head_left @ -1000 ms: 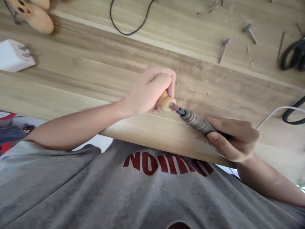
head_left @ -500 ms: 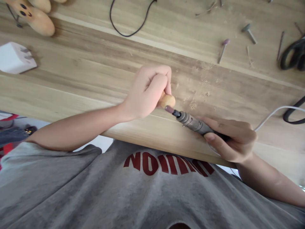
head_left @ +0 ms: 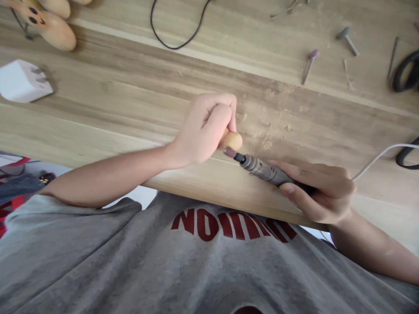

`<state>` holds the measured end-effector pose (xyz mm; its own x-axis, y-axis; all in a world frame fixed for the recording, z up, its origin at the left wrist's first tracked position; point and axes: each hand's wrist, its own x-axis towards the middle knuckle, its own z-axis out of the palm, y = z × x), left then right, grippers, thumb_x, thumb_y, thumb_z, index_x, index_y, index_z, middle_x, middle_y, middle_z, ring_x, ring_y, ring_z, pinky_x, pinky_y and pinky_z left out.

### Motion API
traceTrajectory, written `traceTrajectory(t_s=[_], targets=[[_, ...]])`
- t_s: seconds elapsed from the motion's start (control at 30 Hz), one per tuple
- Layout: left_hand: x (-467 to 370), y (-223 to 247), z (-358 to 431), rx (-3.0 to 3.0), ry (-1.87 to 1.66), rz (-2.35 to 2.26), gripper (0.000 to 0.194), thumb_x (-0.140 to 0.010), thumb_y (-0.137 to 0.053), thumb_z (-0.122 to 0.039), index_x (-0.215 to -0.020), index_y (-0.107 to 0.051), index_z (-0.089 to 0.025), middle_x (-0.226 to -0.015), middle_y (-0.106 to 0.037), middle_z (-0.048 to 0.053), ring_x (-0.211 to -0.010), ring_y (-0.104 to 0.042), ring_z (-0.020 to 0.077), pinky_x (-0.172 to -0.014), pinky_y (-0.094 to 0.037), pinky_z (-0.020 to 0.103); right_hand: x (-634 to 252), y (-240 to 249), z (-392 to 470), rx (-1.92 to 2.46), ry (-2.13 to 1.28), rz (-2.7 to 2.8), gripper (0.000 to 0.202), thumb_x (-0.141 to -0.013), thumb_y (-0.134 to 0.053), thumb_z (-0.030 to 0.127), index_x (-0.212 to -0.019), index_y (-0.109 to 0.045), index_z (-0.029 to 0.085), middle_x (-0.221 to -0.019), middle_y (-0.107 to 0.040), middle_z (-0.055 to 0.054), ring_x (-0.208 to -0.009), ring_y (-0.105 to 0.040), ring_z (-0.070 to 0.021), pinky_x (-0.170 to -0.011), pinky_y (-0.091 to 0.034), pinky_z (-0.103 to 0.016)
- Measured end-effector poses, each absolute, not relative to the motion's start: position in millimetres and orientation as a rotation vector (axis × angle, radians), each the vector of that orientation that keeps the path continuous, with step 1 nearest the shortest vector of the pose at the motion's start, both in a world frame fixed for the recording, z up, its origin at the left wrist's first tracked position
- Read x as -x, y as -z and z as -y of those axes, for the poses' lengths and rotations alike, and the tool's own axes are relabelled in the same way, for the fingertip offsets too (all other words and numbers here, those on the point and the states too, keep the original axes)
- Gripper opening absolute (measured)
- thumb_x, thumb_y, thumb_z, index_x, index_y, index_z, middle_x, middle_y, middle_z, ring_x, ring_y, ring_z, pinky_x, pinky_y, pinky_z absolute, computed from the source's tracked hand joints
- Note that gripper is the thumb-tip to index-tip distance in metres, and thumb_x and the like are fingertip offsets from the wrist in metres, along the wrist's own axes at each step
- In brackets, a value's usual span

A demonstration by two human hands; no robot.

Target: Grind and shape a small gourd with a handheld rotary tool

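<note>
Near the middle of the view, my left hand [head_left: 207,128] is closed around a small rounded wooden piece [head_left: 233,141]; its smooth end sticks out past the fingers and the rest is hidden. My right hand [head_left: 319,189] grips a grey rotary tool [head_left: 266,171] that points left. The reddish-brown tip [head_left: 230,152] of the tool lies against or very close to the lower side of the wooden piece. Both hands are above the front edge of the wooden table [head_left: 131,109].
Pale shavings [head_left: 268,139] lie beyond the hands. Farther right are a pink-tipped bit [head_left: 310,65], a grey-headed bit [head_left: 348,40] and black-handled scissors [head_left: 404,76]. A white plug adapter [head_left: 24,81], a wooden figure with a face [head_left: 55,30] and a black cord [head_left: 178,47] are left and back.
The tool tip has shifted slightly left along the lower side of the wooden piece. Both hands keep their holds. The view has moved a little.
</note>
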<state>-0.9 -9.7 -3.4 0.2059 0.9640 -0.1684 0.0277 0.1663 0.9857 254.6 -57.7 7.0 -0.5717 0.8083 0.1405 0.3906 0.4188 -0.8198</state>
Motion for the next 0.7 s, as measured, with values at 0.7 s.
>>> traceTrajectory(t_s=[0.7], targets=[[0.2, 18.2, 2.4, -1.291, -1.099, -1.024, 0.034, -0.085, -0.048, -0.016, -0.052, -0.054, -0.022, -0.046, -0.046, 0.0, -0.05, -0.05, 0.0162, -0.053, -0.032, 0.033, -252.3, -9.9, 58.2, 1.155, -1.019, 2.145, 0.033, -0.098, -0.053, 0.026, -0.123, -0.072, 0.032, -0.067, -0.065, 0.001, -0.051, -0.063, -0.0133, -0.045, -0.048, -0.025]])
